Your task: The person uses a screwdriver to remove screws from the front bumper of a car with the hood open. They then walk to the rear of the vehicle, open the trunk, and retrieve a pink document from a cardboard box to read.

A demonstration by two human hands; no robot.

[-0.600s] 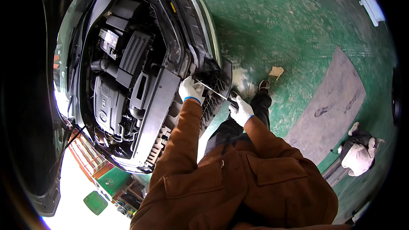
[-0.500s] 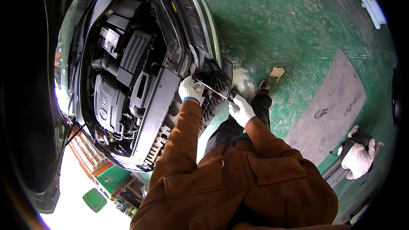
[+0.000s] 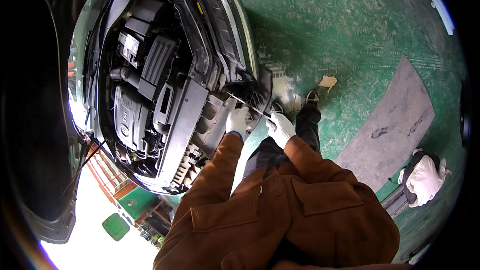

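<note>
My right hand (image 3: 281, 129), in a white glove, is closed around the dark handle of a long screwdriver (image 3: 249, 105). Its thin metal shaft slants up and left, with the tip by the corner of the car's front end. My left hand (image 3: 238, 121), also gloved, has its fingers curled on the upper edge of the dark mesh grille (image 3: 254, 120), just below the shaft; the fingertips are partly hidden. Between the grille and the black top panel (image 3: 182, 125) a grey plastic piece (image 3: 214, 115) shows.
The engine bay (image 3: 132, 120) lies open at left under the raised hood (image 3: 35, 120). A grey sheet (image 3: 390, 125) lies on the green floor at right, with a black and white cloth bundle (image 3: 425, 180) near it. A beige scrap (image 3: 328, 83) lies beyond my feet.
My left hand has left the screwdriver's tip area and come down toward me onto the grille. More of the grey piece behind the grille now shows. The right hand keeps the screwdriver, nearly unmoved.
</note>
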